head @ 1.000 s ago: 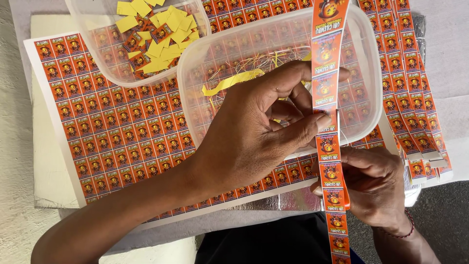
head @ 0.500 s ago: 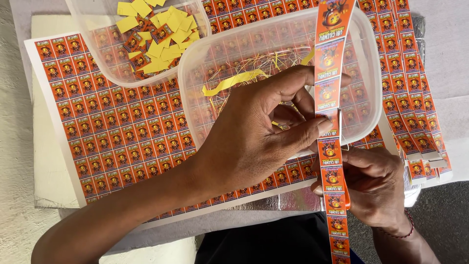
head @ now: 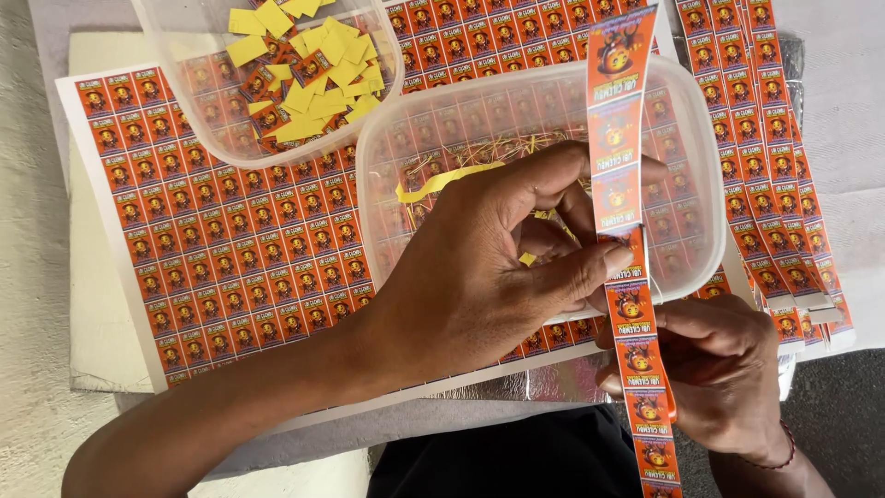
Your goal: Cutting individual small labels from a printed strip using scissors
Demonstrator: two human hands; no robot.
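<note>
Both hands (head: 479,277) (head: 719,369) pinch orange label strip (head: 616,138), seemingly taut

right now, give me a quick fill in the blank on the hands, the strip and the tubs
1. The left hand and right hand both hold a long ____ strip of labels.
2. The far tub holds small cut pieces, most of them ____.
3. The near tub rests on a printed ____ of the same labels.
4. The right hand wears a thin band at its ____.

Missing words: orange; yellow; sheet; wrist
</note>
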